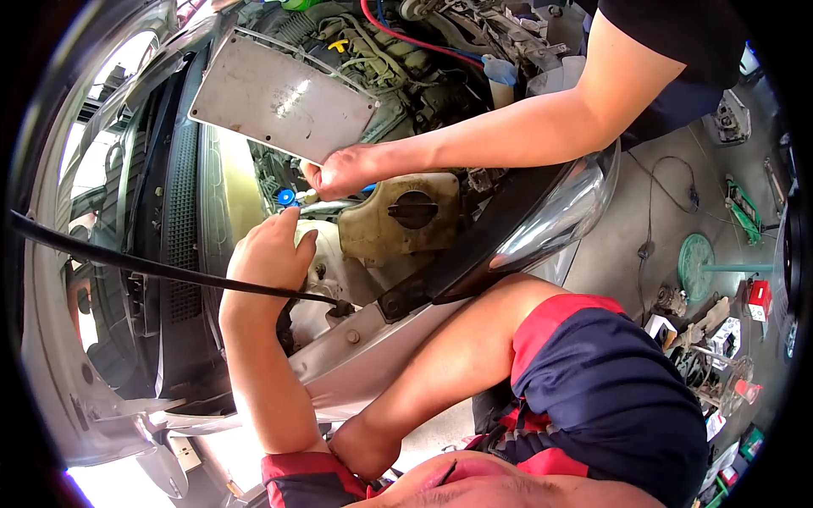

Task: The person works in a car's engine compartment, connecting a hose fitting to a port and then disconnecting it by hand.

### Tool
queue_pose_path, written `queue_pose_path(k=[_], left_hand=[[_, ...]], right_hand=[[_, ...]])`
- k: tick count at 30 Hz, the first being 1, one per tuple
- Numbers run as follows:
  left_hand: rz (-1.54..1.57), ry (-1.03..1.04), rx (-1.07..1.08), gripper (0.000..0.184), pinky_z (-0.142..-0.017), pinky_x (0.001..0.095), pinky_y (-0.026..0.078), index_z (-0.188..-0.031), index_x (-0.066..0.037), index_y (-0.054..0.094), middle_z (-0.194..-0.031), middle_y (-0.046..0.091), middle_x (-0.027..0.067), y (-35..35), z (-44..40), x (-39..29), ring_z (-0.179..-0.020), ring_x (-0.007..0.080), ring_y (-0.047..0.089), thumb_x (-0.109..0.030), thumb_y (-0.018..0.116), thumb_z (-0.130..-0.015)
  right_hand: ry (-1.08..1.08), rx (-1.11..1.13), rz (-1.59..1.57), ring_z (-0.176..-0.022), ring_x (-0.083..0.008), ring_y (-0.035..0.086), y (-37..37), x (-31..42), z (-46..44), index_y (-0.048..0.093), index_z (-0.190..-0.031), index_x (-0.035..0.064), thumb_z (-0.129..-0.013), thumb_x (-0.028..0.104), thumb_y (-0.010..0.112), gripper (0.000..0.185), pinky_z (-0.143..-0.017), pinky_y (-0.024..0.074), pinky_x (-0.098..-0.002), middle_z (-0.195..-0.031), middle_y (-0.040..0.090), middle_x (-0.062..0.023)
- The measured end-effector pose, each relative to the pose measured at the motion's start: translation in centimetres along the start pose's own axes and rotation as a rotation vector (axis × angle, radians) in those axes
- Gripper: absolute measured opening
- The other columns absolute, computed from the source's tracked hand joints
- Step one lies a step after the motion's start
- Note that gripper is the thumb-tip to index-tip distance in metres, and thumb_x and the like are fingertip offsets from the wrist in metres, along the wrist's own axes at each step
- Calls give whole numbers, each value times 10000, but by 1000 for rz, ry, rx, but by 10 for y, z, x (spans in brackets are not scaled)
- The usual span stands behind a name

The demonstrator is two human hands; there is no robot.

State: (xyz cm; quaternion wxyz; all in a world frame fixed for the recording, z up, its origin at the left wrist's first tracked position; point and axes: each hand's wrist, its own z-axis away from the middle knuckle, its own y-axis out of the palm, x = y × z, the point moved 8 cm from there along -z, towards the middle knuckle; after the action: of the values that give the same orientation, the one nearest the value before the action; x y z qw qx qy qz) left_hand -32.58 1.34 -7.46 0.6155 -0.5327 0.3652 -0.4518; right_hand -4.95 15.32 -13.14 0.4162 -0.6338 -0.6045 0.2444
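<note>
Over the engine bay, my left hand [269,252] reaches in with its back up and its thumb apart from the forefinger; the other fingertips are hidden. Just beyond its fingers is a round blue cap [287,197]. To its right sits a yellowed plastic reservoir [360,227] with a black screw cap [412,209]. My right hand [366,447] is low by the car's silver fender [373,360], close to my left elbow, its fingers hidden. Another person's closed hand [339,172] is at the edge of a flat grey panel [279,97] lying over the engine.
A thin black rod [152,264] slants across the bay to the fender. The windshield cowl [180,216] is on the left, the headlight [550,216] on the right. On the floor are a cable [648,199], a green round-based stand [696,267] and several loose parts.
</note>
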Motion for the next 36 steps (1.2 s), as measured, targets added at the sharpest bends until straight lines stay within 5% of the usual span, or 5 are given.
queue_pose_path(k=[11, 15, 19, 29, 36], left_hand=[[-15, 2, -22, 391, -869, 501, 483, -1230, 0, 595, -1045, 659, 259, -4, 1, -2, -1017, 440, 615, -261, 594, -940], [-35, 3, -32, 394, -871, 501, 483, -1237, -8, 592, -1043, 660, 251, -5, 1, 0, -1025, 436, 613, -267, 591, -941], [-37, -12, -13, 385, -869, 501, 485, -1219, -12, 598, -1035, 664, 243, -5, 2, -1, -1017, 434, 617, -281, 588, -943], [-40, 16, -59, 369, -864, 505, 485, -1192, -17, 604, -1017, 664, 247, -5, 1, 0, -998, 435, 620, -287, 594, -941], [-45, 13, -31, 297, -865, 516, 496, -1053, -8, 579, -977, 669, 229, -7, 2, -5, -967, 426, 634, -285, 570, -947]], right_hand=[[174, -222, -328, -763, -283, 717, 41, -20, -9, 771, -732, 83, -797, 172, 630, 179, -726, 556, -440, -757, 737, -80], [63, -43, -61, -754, -280, 717, 6, -5, -2, 770, -724, 90, -793, 190, 628, 187, -714, 554, -433, -748, 735, -70], [182, -283, -358, -752, -280, 717, 31, -18, -1, 771, -724, 96, -804, 201, 620, 200, -715, 552, -432, -747, 734, -72], [241, -188, -387, -771, -267, 719, 26, -21, 2, 776, -738, 122, -820, 196, 612, 197, -716, 546, -434, -770, 743, -54], [431, 84, -705, -1088, -317, 652, 22, -28, 6, 678, -1094, 60, -895, 503, 635, 488, -898, 490, -398, -1112, 712, -183]])
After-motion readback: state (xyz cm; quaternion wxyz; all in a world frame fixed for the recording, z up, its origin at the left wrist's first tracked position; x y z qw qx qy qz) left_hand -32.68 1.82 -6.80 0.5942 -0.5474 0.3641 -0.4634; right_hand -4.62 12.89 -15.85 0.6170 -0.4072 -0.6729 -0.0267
